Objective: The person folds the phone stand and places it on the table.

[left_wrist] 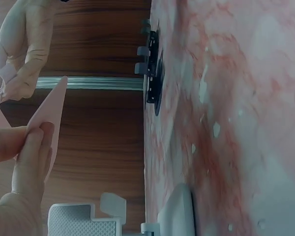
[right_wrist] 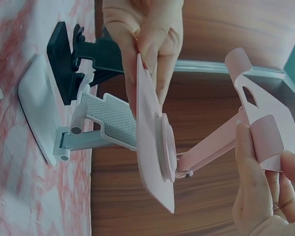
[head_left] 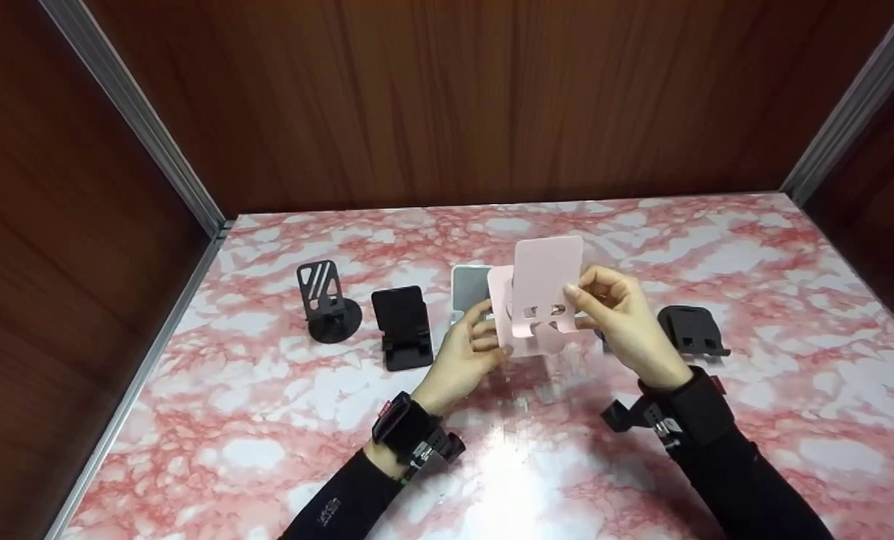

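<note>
Both hands hold a pink phone stand above the table, in the middle of the head view. My left hand grips the flat base plate by its edge, thumb on one face and fingers on the other. With thumb and fingers, my right hand pinches the upper cradle plate at its right side, near the hooked lips. A hinged pink arm joins the two plates in the right wrist view. Behind the left hand stands a white and grey phone stand, partly hidden.
Left of the hands are a black stand with slanted slots on a round base and a black folding stand. Another black stand sits beyond the right wrist. A wood-grain panel closes the back of the marbled table.
</note>
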Demonstrator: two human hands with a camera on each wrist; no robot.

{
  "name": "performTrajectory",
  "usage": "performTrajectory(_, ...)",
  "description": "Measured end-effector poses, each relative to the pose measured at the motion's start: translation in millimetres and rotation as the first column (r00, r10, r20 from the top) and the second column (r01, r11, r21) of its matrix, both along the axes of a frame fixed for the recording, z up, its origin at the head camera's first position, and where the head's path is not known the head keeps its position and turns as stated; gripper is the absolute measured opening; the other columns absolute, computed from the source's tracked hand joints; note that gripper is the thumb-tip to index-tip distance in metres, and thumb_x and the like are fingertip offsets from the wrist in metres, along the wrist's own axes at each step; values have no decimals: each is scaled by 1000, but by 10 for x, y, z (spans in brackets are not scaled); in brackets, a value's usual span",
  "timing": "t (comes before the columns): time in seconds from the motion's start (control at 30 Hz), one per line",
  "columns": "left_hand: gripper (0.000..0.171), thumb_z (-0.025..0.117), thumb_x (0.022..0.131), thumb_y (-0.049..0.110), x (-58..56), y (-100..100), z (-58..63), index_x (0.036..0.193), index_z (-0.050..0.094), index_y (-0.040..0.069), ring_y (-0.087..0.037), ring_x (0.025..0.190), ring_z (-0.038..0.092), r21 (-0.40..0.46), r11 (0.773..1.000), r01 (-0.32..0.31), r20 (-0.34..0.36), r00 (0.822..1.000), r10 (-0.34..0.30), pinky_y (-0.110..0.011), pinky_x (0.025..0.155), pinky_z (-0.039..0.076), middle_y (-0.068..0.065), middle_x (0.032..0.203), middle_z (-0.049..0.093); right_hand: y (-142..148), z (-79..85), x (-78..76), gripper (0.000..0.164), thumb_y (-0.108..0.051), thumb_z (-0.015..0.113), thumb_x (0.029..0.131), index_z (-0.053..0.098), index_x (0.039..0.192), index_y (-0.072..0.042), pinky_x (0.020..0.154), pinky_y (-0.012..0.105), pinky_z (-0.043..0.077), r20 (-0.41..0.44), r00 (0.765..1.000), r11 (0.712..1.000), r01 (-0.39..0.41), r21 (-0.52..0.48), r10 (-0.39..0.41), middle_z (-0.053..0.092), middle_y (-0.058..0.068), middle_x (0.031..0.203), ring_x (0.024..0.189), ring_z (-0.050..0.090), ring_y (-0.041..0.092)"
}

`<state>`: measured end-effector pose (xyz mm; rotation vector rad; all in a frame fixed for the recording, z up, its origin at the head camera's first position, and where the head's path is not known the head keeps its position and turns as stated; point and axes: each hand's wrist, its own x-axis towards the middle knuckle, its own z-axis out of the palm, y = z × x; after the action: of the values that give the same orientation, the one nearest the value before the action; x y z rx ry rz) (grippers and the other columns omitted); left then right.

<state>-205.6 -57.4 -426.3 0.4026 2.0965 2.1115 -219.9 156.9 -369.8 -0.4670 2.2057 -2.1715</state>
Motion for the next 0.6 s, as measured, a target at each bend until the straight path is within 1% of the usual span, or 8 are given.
performTrajectory(0.23,74,59,79,-8,1,-18,9,143,23,-2,-30,105,62,-25,999,-24,-42,999,23,-30,86,54,-25,125,55,1,-5,1,17,-17,60,90,51,79,-7,62,23,54,5,1000,999,-16,27,16,57,-3,74,68,55,6)
performTrajectory(0.33,74,59,79,-8,6,-38,30,144,22,-2,-29,103,63,-50,997,-52,-74,996,48,-28,85,54,-25,125,54,-3,-15,-5,17,-17,59,90,50,78,-9,63,24,55,11,999,999,-41,26,41,56,-4,74,70,55,6)
performTrajectory(0.47,73,59,80,-9,8,-67,44,144,23,-2,-29,101,64,-87,992,-93,-141,987,80,-26,85,54,-25,125,55,-4,-46,-26,19,-17,59,90,49,77,-8,63,26,55,36,995,996,-95,0,95,55,-2,72,72,58,9)
performTrajectory(0.6,73,59,81,-9,-3,-92,35,144,24,0,-29,102,64,-125,985,-118,-195,976,92,-25,85,54,-24,125,56,14,-72,-44,17,-15,57,91,50,78,-9,64,25,54,77,981,983,-173,-55,177,55,-1,75,73,58,11)
